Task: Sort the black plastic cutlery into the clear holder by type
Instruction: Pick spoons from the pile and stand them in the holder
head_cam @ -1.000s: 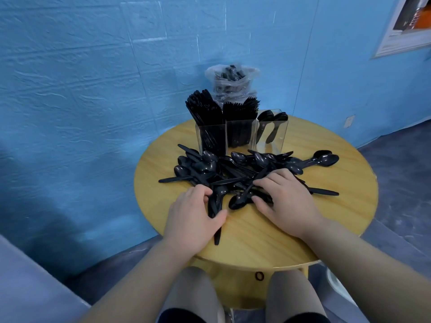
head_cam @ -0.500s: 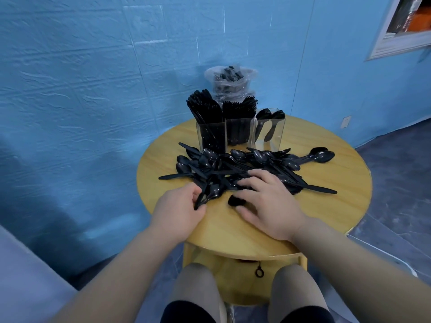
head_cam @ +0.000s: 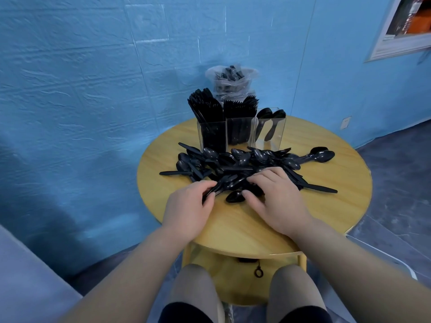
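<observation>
2 hands (head_cam: pixel 186 206); 1 clear holder (head_cam: pixel 240 134) w/ 3 compartments; 1 table (head_cam: pixel 326 217); 1 bag (head_cam: pixel 231 80)

I can't make out which pieces lie under my right hand (head_cam: pixel 277 201); my fingers (head_cam: pixel 261 179) cover that part of the cutlery pile (head_cam: pixel 235 164).

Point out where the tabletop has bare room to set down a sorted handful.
Bare wood lies along the table near edge behind both hands, at the right edge past the pile, and a strip left of it. Crowded: the centre and the holder at the back.
</observation>
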